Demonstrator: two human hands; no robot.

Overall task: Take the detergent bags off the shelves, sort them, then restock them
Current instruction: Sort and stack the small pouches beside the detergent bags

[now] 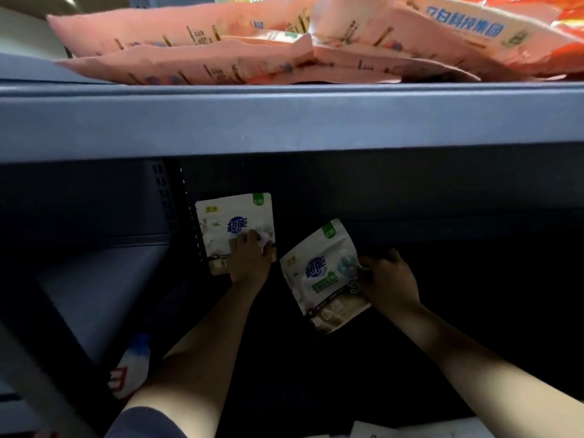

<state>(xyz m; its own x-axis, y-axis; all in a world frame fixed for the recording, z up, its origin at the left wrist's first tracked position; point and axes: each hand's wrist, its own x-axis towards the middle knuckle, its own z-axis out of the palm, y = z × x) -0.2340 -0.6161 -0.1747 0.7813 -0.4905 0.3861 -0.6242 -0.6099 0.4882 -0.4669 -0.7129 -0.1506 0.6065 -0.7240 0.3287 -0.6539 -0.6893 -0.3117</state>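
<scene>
Two white detergent bags with blue logos and green corner tags are in the dark lower shelf bay. The left bag (pixel 232 222) stands upright near the perforated upright post, and my left hand (pixel 249 260) grips its lower right part, fingers over the front. The right bag (pixel 322 273) is tilted, and my right hand (pixel 388 279) grips its right edge. Several pink detergent bags (pixel 189 61) lie flat in a pile on the upper shelf, with orange bags (pixel 565 36) at the top right.
The grey front edge of the upper shelf (pixel 284 118) spans the view above my hands. A perforated post (pixel 164 197) bounds the bay on the left. A white and blue bottle (pixel 136 361) stands low at the left. White packaging (pixel 410 429) shows at the bottom edge.
</scene>
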